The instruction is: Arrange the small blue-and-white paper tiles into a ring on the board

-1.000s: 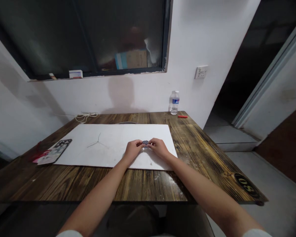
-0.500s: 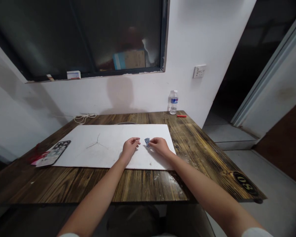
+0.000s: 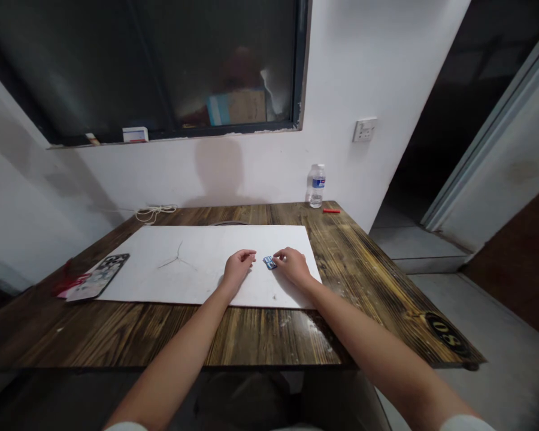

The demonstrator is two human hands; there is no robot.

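A small blue-and-white patterned card (image 3: 269,263) is over the right part of a white board (image 3: 206,287). My right hand (image 3: 293,265) has its thumb and fingertips closed at the card's right edge; whether the card touches the board I cannot tell. To the left of the card, my left hand (image 3: 239,267) hovers over the board with its fingers loosely bent and apart, holding nothing. A thin three-legged wire or twig piece (image 3: 177,258) lies on the board's left half.
A phone-like patterned case (image 3: 99,278) and red strands (image 3: 69,281) overlap the board's left end. Behind stand a water bottle (image 3: 317,187) and a red stick-like item (image 3: 331,211). A white cable (image 3: 155,211) lies at the back left of the wooden table (image 3: 372,287).
The card has turned from nearly upright to flatter, showing more of its bright face. My right hand has shifted slightly and its fingers have tilted. My left hand stays almost still.
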